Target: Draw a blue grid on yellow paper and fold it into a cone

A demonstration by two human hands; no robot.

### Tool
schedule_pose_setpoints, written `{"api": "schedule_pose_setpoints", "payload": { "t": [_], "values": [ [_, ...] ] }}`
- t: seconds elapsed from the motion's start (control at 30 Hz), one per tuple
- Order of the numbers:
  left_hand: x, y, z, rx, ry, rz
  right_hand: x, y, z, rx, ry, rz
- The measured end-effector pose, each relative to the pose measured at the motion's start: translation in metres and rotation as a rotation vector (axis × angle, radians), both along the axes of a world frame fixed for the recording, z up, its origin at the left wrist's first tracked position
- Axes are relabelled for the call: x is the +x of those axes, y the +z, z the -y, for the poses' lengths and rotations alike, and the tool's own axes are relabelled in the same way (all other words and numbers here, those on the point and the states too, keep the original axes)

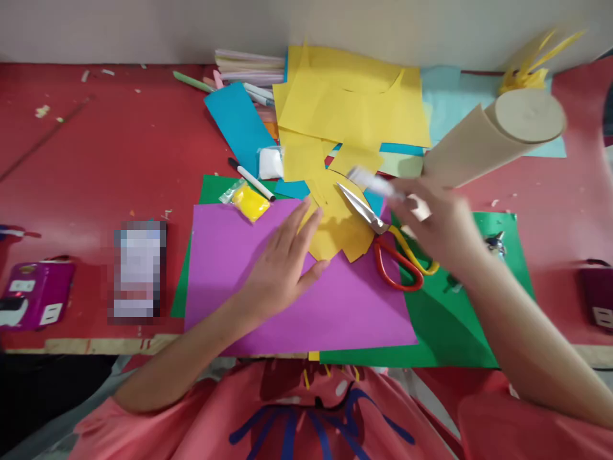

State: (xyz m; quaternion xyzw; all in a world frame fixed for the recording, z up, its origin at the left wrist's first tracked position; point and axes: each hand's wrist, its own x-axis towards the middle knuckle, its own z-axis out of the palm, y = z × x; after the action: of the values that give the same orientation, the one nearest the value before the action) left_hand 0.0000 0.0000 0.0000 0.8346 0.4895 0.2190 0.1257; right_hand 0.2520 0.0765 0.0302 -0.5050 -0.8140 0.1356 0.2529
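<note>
My left hand [282, 262] lies with fingers spread on a purple sheet [364, 313], its fingertips at the edge of a cut yellow paper piece [330, 230]. My right hand [438, 220], smeared by motion, grips a whitish tube-like object [371, 181] above the yellow paper; its exact kind is too blurred to tell. Just below it, scissors [380, 225] with one red and one yellow handle rest across the papers, blades toward the upper left. Near my left fingertips are a yellow clay packet [251, 203], a white packet [271, 163] and a white marker [251, 179] with black ends.
Green paper [460, 326] lies under the purple sheet. Behind are stacked yellow sheets [354, 96], a blue strip [242, 121] and a beige paper roll [498, 137]. A pixelated phone [138, 268] and a purple box [41, 294] sit left on the red table [96, 166].
</note>
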Motion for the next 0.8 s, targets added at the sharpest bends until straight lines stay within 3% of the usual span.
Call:
{"api": "schedule_pose_setpoints", "payload": {
  "t": [0.1,0.17,0.23,0.37,0.47,0.57,0.8],
  "values": [
    [0.000,0.009,0.008,0.098,-0.033,-0.068,-0.025,-0.004,0.038,0.047,0.337,0.186],
    [-0.001,0.011,0.014,0.039,-0.120,-0.126,-0.035,-0.006,0.058,0.026,0.441,0.122],
    [-0.003,0.011,0.019,-0.094,-0.174,-0.151,-0.037,-0.007,0.072,-0.061,0.445,-0.038],
    [-0.002,0.008,0.026,-0.410,-0.274,-0.022,-0.033,-0.016,0.088,-0.461,0.323,-0.502],
    [0.005,0.001,0.034,-0.536,-0.360,0.049,-0.035,-0.026,0.100,-0.672,0.332,-0.617],
    [0.011,-0.004,0.041,-0.618,-0.359,0.053,-0.037,-0.031,0.109,-0.714,0.349,-0.612],
    [0.010,0.001,0.047,-0.817,-0.429,0.077,-0.032,-0.017,0.108,-0.557,0.657,-0.628]
  ]
}}
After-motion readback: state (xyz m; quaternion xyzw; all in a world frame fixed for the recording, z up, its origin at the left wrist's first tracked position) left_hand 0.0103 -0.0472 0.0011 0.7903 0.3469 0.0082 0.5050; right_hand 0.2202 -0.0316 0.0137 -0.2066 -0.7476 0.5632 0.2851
